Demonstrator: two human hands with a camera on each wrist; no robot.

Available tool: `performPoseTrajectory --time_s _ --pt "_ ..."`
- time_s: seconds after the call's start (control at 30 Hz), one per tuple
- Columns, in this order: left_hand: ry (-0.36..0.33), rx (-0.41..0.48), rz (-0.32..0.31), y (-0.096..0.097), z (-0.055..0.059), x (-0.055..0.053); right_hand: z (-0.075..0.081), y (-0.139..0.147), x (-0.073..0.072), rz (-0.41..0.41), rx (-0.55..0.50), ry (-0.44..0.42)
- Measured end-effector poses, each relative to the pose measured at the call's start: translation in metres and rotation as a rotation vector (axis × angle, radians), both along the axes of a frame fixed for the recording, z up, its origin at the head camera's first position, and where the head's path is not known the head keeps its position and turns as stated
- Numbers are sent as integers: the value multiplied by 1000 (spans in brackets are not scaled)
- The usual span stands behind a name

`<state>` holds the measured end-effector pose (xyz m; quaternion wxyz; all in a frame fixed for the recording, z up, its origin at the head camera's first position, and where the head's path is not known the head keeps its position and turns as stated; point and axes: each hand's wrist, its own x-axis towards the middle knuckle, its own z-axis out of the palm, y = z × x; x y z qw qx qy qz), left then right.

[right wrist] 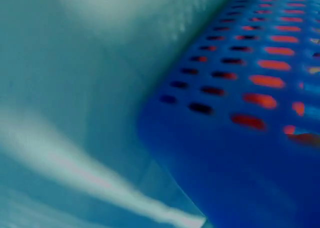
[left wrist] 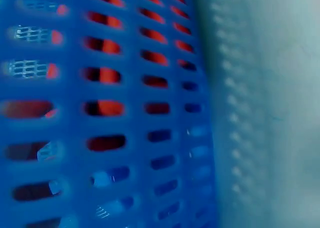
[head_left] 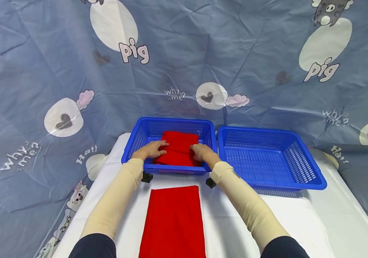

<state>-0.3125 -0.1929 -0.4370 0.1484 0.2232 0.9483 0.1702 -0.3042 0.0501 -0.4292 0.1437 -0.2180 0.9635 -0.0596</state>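
While both hands point(head_left: 152, 149) point(head_left: 203, 152) touch red cloth point(head_left: 178, 143), it lies in a basket point(head_left: 177, 169).

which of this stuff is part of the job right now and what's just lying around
Part of the job:
red cloth in the left basket, being handled
left basket, holding that cloth
front red cloth, lying on the table, likely part of it too

Apparently just around:
right basket, untouched
white table cover
patterned backdrop
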Motion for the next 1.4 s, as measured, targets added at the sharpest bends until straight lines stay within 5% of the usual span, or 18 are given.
performPoseTrajectory --time_s 0.23,0.67,0.87,1.07,1.3,1.4 --pt "-44 -76 48 6 -4 3 -10 -2 1 -33 -25 -65" --pt "-106 -42 37 4 -5 3 -11 -6 4 -19 5 -56" --pt "78 -50 76 4 -1 5 -5 -3 8 -36 -90 -38" --pt "238 17 47 5 4 16 6 8 17 13 -255 27" --pt "402 50 72 -6 13 50 17 19 37 127 -337 35" --pt "411 53 98 -10 18 67 20 25 46 131 -343 38"
